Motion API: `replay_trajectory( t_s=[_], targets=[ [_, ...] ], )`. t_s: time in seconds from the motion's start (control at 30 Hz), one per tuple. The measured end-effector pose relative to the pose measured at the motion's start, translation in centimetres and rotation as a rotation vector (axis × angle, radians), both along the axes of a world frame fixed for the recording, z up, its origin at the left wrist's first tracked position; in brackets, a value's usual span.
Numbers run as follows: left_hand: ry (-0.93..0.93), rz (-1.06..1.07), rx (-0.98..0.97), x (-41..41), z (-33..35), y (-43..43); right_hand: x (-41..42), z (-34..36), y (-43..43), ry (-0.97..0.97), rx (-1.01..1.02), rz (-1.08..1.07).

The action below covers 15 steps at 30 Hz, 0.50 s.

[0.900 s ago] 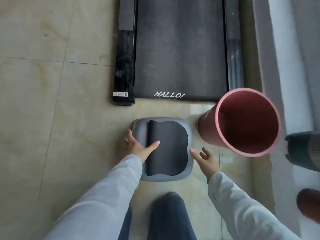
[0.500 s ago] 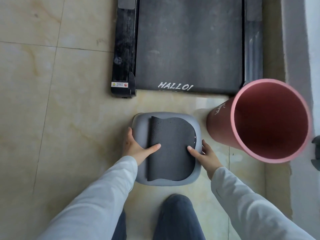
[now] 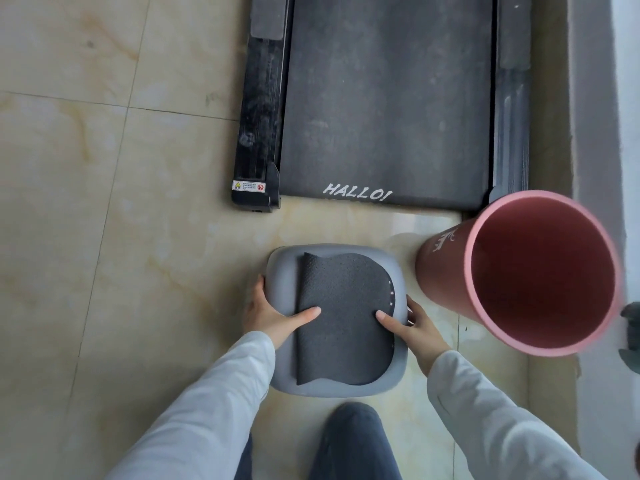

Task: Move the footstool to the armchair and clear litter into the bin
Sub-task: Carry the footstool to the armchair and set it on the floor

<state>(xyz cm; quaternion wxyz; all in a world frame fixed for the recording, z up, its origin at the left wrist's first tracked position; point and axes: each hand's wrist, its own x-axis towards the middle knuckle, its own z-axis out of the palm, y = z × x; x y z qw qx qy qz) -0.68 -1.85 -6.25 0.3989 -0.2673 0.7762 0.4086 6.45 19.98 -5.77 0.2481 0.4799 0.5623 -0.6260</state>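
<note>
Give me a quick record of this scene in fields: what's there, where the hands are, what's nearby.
item: grey plastic footstool with dark textured mat, on tiled floor
left hand: gripping stool's left edge, thumb on mat
right hand: gripping right edge, thumb on mat
bin: pink round bin, right of stool, apart
ahead: black treadmill marked HALLO!

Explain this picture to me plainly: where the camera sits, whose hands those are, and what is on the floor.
The camera is worn on a person's head and looks down, so the hands are the wearer's own. The left hand and right hand grip opposite sides of a grey footstool with a dark padded top, thumbs resting on the pad. It stands on a tiled floor. To its right stands a pink bin, which looks empty as far as its inside shows. Beyond lies the end of a black treadmill marked HALLO! The wearer's knee shows at the bottom.
</note>
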Motion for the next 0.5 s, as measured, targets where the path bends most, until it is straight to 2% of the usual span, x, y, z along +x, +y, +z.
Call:
replay_trajectory(
  t_s=[0.2,0.5],
  targets=[
    [0.023,0.044,0.012,-1.6,6.6,-1.7,-2.3,6.3,-1.3,0.04,0.034,0.041],
    [0.175,0.158,0.011,-5.5,24.7,-8.8,-8.4,23.3,-8.3,0.223,0.029,0.149]
  ],
)
